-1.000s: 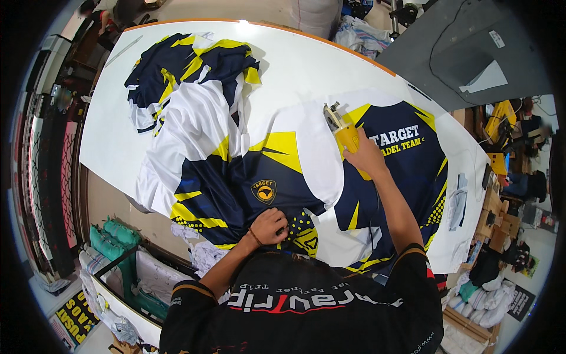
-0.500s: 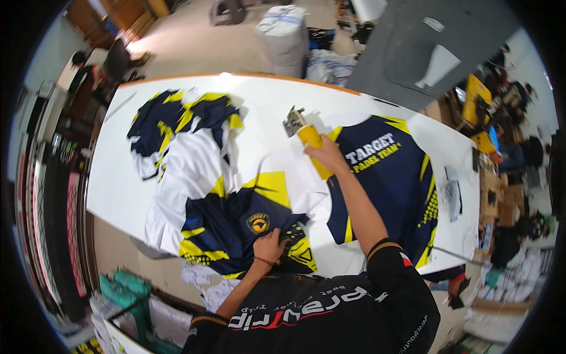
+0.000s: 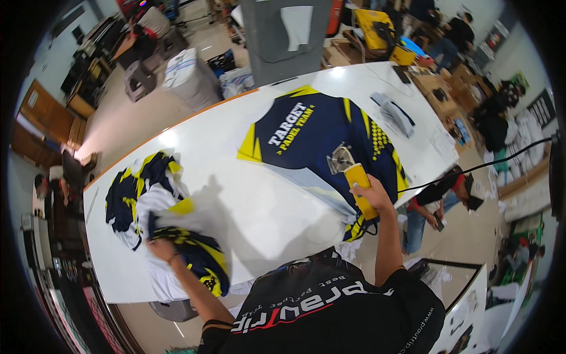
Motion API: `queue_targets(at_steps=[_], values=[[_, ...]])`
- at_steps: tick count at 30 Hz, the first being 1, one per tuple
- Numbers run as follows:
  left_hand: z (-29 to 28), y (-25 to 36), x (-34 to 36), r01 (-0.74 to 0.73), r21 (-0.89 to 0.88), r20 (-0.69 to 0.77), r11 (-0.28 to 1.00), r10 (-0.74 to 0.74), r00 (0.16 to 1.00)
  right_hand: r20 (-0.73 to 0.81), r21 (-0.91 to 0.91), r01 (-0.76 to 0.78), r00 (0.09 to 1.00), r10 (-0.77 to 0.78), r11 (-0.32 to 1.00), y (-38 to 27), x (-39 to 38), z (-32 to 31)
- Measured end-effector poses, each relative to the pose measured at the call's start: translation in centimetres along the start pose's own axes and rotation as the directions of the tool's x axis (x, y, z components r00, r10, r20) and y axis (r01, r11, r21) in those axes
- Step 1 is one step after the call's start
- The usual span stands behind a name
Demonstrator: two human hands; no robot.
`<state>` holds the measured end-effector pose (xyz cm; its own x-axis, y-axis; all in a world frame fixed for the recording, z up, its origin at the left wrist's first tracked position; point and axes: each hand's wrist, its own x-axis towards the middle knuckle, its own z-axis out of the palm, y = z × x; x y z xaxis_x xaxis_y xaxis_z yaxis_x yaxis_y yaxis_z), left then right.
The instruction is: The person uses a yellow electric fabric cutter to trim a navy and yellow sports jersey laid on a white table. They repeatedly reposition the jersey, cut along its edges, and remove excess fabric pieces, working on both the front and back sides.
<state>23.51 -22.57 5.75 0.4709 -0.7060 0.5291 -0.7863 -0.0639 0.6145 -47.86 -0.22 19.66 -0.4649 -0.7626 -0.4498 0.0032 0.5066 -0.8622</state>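
My right hand (image 3: 373, 192) grips a yellow hand-held cloth cutter (image 3: 356, 177) with a metal head, over the lower right part of a navy and yellow jersey panel (image 3: 318, 141) with lettering, lying on the white table (image 3: 224, 153). My left hand (image 3: 161, 249), blurred, is closed on a navy, white and yellow fabric piece (image 3: 197, 256) at the table's lower left, beside a crumpled pile of similar fabric (image 3: 124, 200). A black cord runs from the cutter's area toward the right rim.
A small grey cloth (image 3: 392, 112) lies at the table's right end. A person (image 3: 436, 203) crouches beside that end holding a dark object. Behind the table stand a grey board (image 3: 265, 47), a white sack (image 3: 188, 82) and a stool (image 3: 140, 79); other people work at both sides.
The view has swung right. My left hand has moved the left fabric leftward, away from the lettered panel, baring the table between them. The cutter has moved down toward that panel's lower part.
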Motion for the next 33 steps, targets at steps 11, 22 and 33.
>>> queue_targets(at_steps=[11, 22, 33], values=[[12.4, 13.2, 0.9, -0.586, 0.101, 0.199, 0.804, 0.561, 0.803, -0.427, 0.134, 0.048, 0.904, 0.014, 0.99, 11.6, -8.8, -11.6], [17.4, 42.3, -33.6, -0.52, -0.682, 0.686, 0.514, 0.697, -0.209, -0.527, 0.193, -0.117, 0.825, 0.203, 0.974, 14.9, -15.3, -18.1], [22.1, 19.0, -1.3, -0.847, 0.502, 0.722, 0.174, 0.455, 0.521, -0.429, 0.321, -0.111, 0.868, 0.249, 0.941, 18.4, -11.6, -19.9]])
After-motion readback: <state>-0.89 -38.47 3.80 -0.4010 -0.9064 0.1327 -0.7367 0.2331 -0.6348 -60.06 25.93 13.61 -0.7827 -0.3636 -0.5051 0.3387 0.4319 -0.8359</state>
